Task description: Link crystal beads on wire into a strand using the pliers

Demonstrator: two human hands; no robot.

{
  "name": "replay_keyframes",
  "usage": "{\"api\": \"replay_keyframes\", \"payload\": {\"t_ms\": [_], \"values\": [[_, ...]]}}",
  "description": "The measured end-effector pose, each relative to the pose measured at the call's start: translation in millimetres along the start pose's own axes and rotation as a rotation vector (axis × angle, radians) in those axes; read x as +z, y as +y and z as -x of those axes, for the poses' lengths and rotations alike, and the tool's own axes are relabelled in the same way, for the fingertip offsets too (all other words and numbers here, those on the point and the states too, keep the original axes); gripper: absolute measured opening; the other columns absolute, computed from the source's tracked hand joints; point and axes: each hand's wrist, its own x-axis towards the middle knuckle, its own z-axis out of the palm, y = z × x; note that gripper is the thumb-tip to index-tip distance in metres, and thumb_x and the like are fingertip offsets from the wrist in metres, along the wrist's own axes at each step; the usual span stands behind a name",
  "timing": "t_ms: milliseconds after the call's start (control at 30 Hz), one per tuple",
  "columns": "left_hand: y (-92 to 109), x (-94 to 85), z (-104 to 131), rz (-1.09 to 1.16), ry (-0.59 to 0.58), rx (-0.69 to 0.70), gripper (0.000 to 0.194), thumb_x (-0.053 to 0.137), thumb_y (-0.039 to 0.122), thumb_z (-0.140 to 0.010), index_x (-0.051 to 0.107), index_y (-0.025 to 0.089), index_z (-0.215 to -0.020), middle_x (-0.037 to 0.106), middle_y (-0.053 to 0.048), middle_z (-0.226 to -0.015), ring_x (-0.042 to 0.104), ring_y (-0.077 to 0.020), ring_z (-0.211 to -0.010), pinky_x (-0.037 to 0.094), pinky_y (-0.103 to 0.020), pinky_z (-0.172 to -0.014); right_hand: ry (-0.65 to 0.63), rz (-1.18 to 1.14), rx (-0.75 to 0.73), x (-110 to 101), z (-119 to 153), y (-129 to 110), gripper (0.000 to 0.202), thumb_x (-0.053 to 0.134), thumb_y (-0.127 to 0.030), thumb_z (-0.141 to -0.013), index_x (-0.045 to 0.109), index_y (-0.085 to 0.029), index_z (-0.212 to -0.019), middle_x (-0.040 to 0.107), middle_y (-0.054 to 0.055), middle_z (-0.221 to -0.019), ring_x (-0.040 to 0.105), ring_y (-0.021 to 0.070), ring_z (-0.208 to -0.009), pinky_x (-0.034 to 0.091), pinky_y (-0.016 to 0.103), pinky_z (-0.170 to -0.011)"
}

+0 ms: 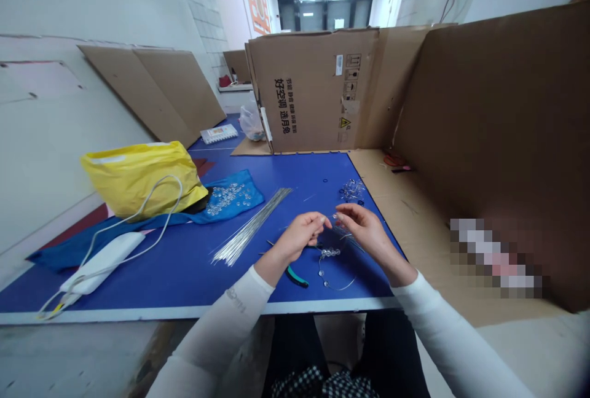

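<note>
My left hand [302, 235] is closed in a pinch, apparently on a thin wire too fine to follow clearly. Close by on the right, my right hand [364, 224] pinches a small clear bead [335, 217] between thumb and fingertips. Beneath both hands lies a wire strand with clear beads [329, 253] threaded along it, its loose end curving toward the table's front edge. Pliers with a teal handle [297, 278] rest partly hidden below my left hand. To the left, a bundle of straight silvery wires [253, 226] lies diagonally on the blue tabletop [286, 171].
Loose clear beads [230, 196] lie on a blue bag [251, 186] beside a yellow bag [142, 177]. A white power strip [104, 263] with its cord is at left. Behind the hands sits a small pile of beaded pieces [353, 190]. Cardboard walls [313, 91] stand behind and right.
</note>
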Motion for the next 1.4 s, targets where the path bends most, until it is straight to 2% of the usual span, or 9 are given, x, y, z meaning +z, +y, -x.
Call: {"api": "replay_keyframes", "payload": {"t_ms": [100,233,367,500,733,933,1100,1233,1400], "values": [[7.7,-10.1,-7.0,0.067,0.070,0.011,0.036,0.068,0.048,-0.079,0.065,0.013,-0.078,0.027,0.008,-0.056,0.021,-0.0040,-0.046,0.015,-0.016,-0.041,0.063,0.169,0.003,-15.3,0.4,13.6,0.030,0.052,-0.035,-0.089,0.067,-0.019,-0.110,0.070,0.010,-0.114,0.064,0.0220,-0.102,0.047,0.037,-0.092],[12.4,-20.6,-19.0,0.162,0.162,0.049,0.039,0.074,0.050,-0.073,0.066,0.012,-0.081,0.026,0.008,-0.057,0.020,-0.0033,-0.046,0.013,-0.017,-0.042,-0.006,0.386,0.021,-35.9,11.7,29.2,0.022,0.054,-0.024,-0.086,0.073,-0.019,-0.096,0.073,0.011,-0.103,0.066,0.0255,-0.095,0.046,0.039,-0.089],[5.2,-24.2,-26.5,0.235,0.220,0.047,0.044,0.078,0.050,-0.070,0.068,0.011,-0.089,0.027,0.009,-0.056,0.020,-0.0029,-0.045,0.013,-0.017,-0.041,-0.051,0.516,0.022,-39.0,13.6,34.0,0.023,0.052,-0.021,-0.088,0.073,-0.021,-0.097,0.072,0.008,-0.103,0.066,0.0224,-0.094,0.046,0.032,-0.086],[-7.5,-27.9,-26.2,0.295,0.226,0.020,0.043,0.079,0.046,-0.070,0.068,0.010,-0.091,0.028,0.009,-0.056,0.020,-0.0023,-0.045,0.014,-0.017,-0.041,-0.015,0.607,0.042,-35.6,-11.1,39.1,0.024,0.051,-0.022,-0.090,0.072,-0.022,-0.101,0.071,0.008,-0.105,0.066,0.0222,-0.094,0.046,0.030,-0.085],[-18.6,-31.5,-24.1,0.329,0.268,-0.006,0.037,0.076,0.043,-0.075,0.067,0.010,-0.088,0.025,0.010,-0.056,0.020,-0.0020,-0.044,0.013,-0.017,-0.042,0.206,0.664,0.144,-40.9,-67.3,60.7,0.039,0.053,-0.027,-0.090,0.059,-0.013,-0.126,0.064,0.019,-0.115,0.062,0.0291,-0.104,0.043,0.036,-0.089],[-19.9,-31.1,-22.7,0.371,0.253,0.015,0.035,0.073,0.041,-0.079,0.066,0.010,-0.094,0.026,0.010,-0.056,0.018,-0.0024,-0.046,0.012,-0.017,-0.042,0.190,0.476,0.106,-40.2,-91.6,79.4,0.019,0.057,-0.020,-0.082,0.068,-0.019,-0.098,0.068,0.012,-0.098,0.062,0.0247,-0.091,0.043,0.035,-0.084],[-19.2,-27.4,-18.5,0.381,0.222,-0.016,0.036,0.072,0.038,-0.081,0.062,0.015,-0.108,0.023,0.010,-0.056,0.016,-0.0044,-0.047,0.011,-0.018,-0.043,0.215,0.192,0.130,-37.4,-99.8,84.0,0.014,0.057,-0.032,-0.078,0.061,-0.019,-0.075,0.065,0.005,-0.071,0.060,0.0200,-0.069,0.046,0.031,-0.067],[-20.1,-27.0,-17.6,0.351,0.213,-0.016,0.034,0.071,0.041,-0.082,0.064,0.016,-0.104,0.023,0.010,-0.057,0.016,-0.0052,-0.049,0.011,-0.019,-0.043,0.225,-0.083,0.167,-38.8,-94.7,72.2,0.031,0.059,-0.050,-0.075,0.058,-0.019,-0.075,0.063,0.003,-0.061,0.057,0.0165,-0.053,0.047,0.030,-0.054],[-21.3,-24.4,-17.6,0.194,0.273,0.036,0.032,0.068,0.045,-0.082,0.069,0.015,-0.095,0.029,0.008,-0.058,0.020,-0.0051,-0.049,0.015,-0.020,-0.044,0.153,-0.334,0.168,-36.2,-70.3,37.9,0.034,0.069,-0.050,-0.071,0.061,-0.019,-0.079,0.065,0.002,-0.063,0.059,0.0155,-0.056,0.049,0.030,-0.058]]}}
